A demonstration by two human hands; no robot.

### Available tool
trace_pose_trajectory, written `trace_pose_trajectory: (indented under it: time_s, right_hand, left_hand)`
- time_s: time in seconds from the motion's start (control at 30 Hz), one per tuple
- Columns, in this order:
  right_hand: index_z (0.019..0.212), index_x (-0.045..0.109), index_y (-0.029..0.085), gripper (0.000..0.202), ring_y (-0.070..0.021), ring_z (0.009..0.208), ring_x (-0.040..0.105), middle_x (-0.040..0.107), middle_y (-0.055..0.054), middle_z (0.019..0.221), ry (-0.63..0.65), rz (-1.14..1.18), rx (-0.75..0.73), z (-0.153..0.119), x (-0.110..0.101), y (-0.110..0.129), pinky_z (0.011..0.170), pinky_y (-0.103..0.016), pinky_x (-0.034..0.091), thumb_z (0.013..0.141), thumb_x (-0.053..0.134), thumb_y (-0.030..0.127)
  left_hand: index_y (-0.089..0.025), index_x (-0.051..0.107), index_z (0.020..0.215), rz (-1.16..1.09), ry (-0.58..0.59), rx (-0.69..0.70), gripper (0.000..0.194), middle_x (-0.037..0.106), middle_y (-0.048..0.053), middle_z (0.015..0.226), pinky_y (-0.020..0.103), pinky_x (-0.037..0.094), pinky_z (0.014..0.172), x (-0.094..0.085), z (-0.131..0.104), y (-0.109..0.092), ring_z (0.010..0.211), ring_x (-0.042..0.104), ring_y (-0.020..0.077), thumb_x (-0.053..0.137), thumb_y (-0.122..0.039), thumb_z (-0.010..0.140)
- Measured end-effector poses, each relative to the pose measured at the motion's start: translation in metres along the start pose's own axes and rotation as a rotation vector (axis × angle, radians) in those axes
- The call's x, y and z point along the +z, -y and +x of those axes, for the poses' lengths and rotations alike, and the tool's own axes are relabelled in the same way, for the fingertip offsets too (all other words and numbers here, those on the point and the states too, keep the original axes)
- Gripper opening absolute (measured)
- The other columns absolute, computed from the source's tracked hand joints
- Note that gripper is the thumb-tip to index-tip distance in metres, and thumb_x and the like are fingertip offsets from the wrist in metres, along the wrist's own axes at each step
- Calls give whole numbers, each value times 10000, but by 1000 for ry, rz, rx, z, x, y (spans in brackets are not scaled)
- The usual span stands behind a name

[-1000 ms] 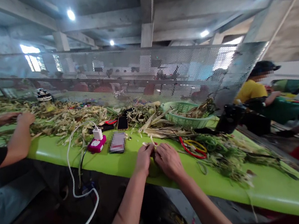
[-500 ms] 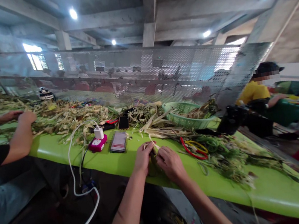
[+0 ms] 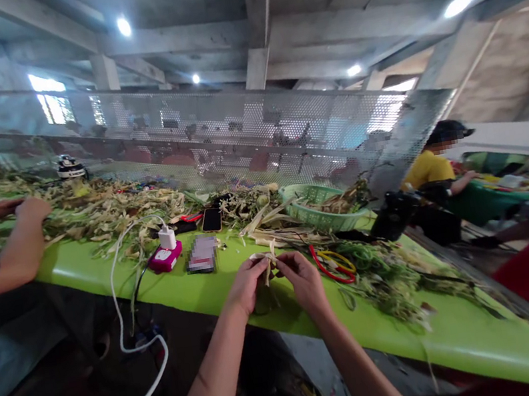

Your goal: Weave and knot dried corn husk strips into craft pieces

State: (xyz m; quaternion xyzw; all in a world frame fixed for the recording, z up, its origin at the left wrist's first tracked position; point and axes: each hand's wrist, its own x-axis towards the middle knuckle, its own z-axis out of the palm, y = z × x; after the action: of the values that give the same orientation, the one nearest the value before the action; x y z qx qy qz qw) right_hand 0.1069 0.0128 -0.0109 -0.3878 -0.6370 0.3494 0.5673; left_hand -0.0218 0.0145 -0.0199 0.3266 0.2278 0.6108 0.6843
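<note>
Just above the near edge of the green table (image 3: 239, 290), both my hands meet at a pale strip of dried leaf, like corn husk (image 3: 271, 256). My left hand (image 3: 249, 285) pinches it from the left between thumb and fingers. From the right, my right hand (image 3: 302, 276) pinches the same strip, thumb and index finger close to the left fingertips. One end of the strip sticks up between the hands and another part hangs below. Exactly how it is folded or knotted is too small to tell.
Behind my hands lie long dried stalks (image 3: 275, 233) and a green basket (image 3: 328, 214). A phone (image 3: 201, 254) and a magenta power socket (image 3: 166, 257) with a white cable are left. Right are red and yellow loops (image 3: 334, 264) and green plant strips (image 3: 384, 279). Another person's hands (image 3: 26, 211) work far left.
My hands have turned so that the pale strip shows more between them, with its lower part hanging down. My right hand has opened out from a tighter curl. The view has shifted slightly right.
</note>
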Motion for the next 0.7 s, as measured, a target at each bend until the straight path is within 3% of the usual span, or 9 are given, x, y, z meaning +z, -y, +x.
trace_pose_trajectory:
  time_s: [0.2, 0.4, 0.63, 0.7]
  right_hand:
    - [812, 596, 193, 221, -155, 624, 533, 600, -4, 708, 2, -152, -25, -1, -2, -1, 568, -264, 429, 813, 629, 412]
    - [752, 556, 198, 185, -162, 639, 521, 582, -4, 697, 41, -517, -130, -4, -2, 0, 594, -262, 375, 871, 513, 334]
    - [698, 518, 205, 210, -162, 627, 492, 541, 5, 664, 6, -531, -141, -6, 2, 2, 596, -264, 345, 861, 516, 337]
    - [686, 538, 205, 208, -156, 610, 486, 537, 13, 645, 1, -435, -104, -5, 1, 2, 585, -259, 349, 834, 568, 348]
  left_hand:
    - [-137, 673, 733, 69, -57, 28, 334, 590, -8, 645, 234, 403, 598, -1, 1, 4, 580, 514, 89, 777, -440, 642]
    - [-131, 656, 682, 119, -92, 52, 322, 559, -15, 611, 211, 343, 520, 2, 1, 4, 535, 471, 70, 793, -414, 612]
    - [-118, 614, 681, 62, -80, 21, 351, 484, -44, 557, 202, 290, 468, -1, 1, 0, 438, 356, 31, 766, -430, 627]
    - [-126, 601, 675, 61, -80, 31, 351, 485, -45, 565, 202, 293, 474, -3, 2, 1, 447, 363, 34, 766, -432, 629]
